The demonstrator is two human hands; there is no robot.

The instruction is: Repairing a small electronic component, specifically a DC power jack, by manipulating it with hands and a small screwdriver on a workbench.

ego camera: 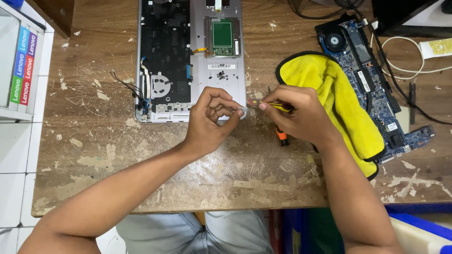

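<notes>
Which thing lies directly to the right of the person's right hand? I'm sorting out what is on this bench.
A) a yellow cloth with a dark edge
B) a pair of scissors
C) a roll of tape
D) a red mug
A: the yellow cloth with its dark edge lies just right of the right hand, partly covering the blue circuit board; no mug, tape roll or scissors shows on the wooden table.

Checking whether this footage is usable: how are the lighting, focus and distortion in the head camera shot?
Head view: even, soft light with faint shadows under the left hand and right hand; no strong glare on the open laptop shell; sharp focus across the wooden table; mild wide-angle bending at the edges.
</notes>
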